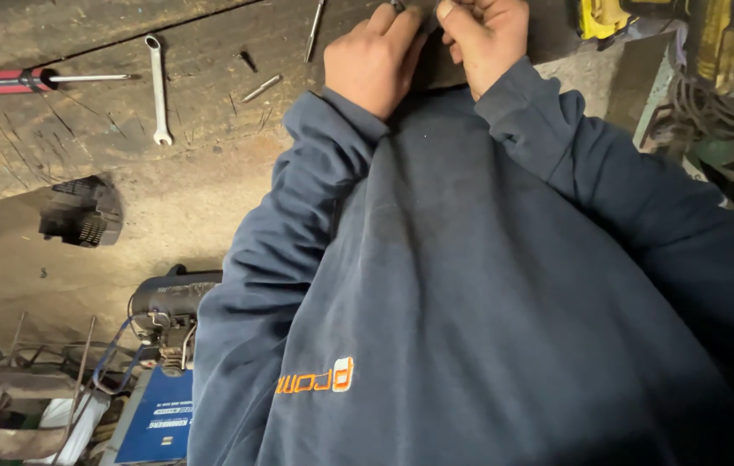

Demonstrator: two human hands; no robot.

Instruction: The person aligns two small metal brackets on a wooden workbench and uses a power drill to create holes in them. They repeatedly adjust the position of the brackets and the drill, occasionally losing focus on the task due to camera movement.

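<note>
Tools are laid out on the wooden worktop (82, 129): one red-handled screwdriver (13, 80) at far left, one open-ended spanner (158, 86) beside it, then two thin metal rods (261, 87), the upper one cut off at the frame edge. Further right, both hands are curled together at the top edge. The left hand (374, 60) and right hand (483, 39) are closed on a small dark metal piece (398, 5), mostly hidden and cut off. Navy sleeves (280, 259) cover much below. One yellow machine (729, 43) is partly seen at right.
</note>
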